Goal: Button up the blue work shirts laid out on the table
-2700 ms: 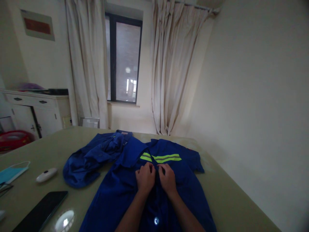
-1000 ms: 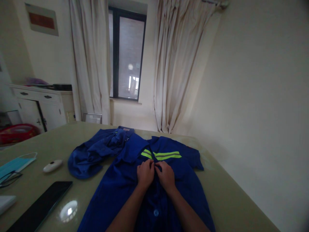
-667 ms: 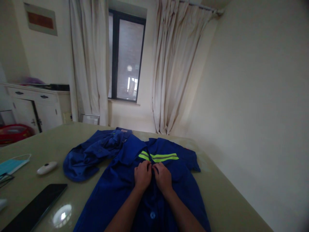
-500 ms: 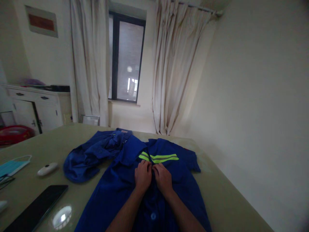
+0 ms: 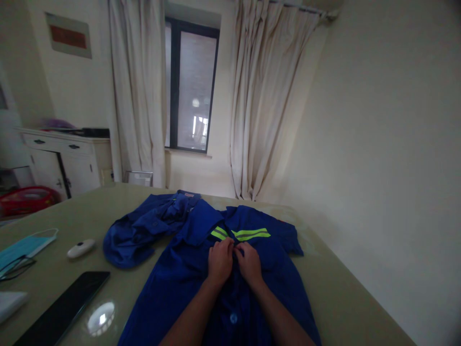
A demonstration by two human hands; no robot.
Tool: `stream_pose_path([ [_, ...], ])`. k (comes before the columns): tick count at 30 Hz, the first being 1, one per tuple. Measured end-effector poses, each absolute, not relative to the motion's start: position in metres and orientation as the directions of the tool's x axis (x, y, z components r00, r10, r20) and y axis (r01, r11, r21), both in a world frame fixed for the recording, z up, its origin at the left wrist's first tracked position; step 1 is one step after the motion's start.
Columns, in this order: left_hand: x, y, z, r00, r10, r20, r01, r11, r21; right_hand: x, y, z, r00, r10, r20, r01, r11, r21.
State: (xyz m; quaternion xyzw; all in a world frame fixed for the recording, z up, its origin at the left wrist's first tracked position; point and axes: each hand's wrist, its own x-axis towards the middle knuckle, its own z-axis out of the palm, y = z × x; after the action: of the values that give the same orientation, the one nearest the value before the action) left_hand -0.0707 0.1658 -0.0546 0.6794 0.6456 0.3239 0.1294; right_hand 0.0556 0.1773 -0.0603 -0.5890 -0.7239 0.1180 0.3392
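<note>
A blue work shirt point(image 5: 180, 293) with yellow-green and grey reflective strips lies front up on the table, its collar away from me. My left hand point(image 5: 220, 259) pinches the front edge of the shirt just below the strips. Close beside it, my right hand point(image 5: 248, 262) pinches the other side of the same opening, fingertips almost meeting. Whatever small part sits between the fingertips is hidden. Nearer to me, a round blue button point(image 5: 233, 318) shows on the front placket. A second blue garment point(image 5: 144, 230) lies crumpled to the left, against the shirt.
On the left of the greenish table point(image 5: 338, 298) are a black phone point(image 5: 65, 307), a white oval device point(image 5: 81, 248), a light blue face mask point(image 5: 29, 247), glasses point(image 5: 16, 269) and a white object point(image 5: 10, 305). A wall point(image 5: 389, 192) borders the right; curtains and a window stand behind.
The view has shifted slightly left, so everything appears a little further right. Both hands stay pinched at the shirt's opening, with small finger movements. The reflective strips now sit slightly further apart.
</note>
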Motion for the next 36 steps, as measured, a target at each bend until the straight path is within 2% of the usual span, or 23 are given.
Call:
stream_pose_path([
  [11,-0.073,0.169,-0.056,-0.111,0.975,0.194,0.766,-0.041,0.642,0.048,0.17,-0.058,-0.169,0.904,0.393,0.859,0.33,-0.391],
  [16,-0.074,0.17,-0.058,-0.117,0.972,0.203,0.746,-0.048,0.664,0.044,0.169,-0.061,-0.209,0.88,0.427,0.894,0.349,-0.281],
  [19,-0.074,0.171,-0.061,-0.122,0.965,0.231,0.731,-0.07,0.678,0.045,0.17,-0.063,-0.22,0.864,0.453,0.891,0.368,-0.268],
  [25,-0.075,0.172,-0.064,-0.103,0.952,0.288,0.69,-0.141,0.71,0.047,0.173,-0.065,-0.228,0.86,0.457,0.854,0.402,-0.33],
  [30,-0.077,0.173,-0.067,-0.058,0.949,0.31,0.67,-0.193,0.717,0.048,0.175,-0.067,-0.109,0.906,0.409,0.866,0.288,-0.409],
  [33,-0.078,0.175,-0.07,-0.053,0.953,0.299,0.708,-0.176,0.684,0.049,0.178,-0.07,-0.037,0.914,0.404,0.818,0.26,-0.513],
  [36,-0.078,0.175,-0.071,-0.038,0.954,0.297,0.762,-0.165,0.626,0.054,0.185,-0.073,0.078,0.892,0.444,0.636,0.298,-0.711],
])
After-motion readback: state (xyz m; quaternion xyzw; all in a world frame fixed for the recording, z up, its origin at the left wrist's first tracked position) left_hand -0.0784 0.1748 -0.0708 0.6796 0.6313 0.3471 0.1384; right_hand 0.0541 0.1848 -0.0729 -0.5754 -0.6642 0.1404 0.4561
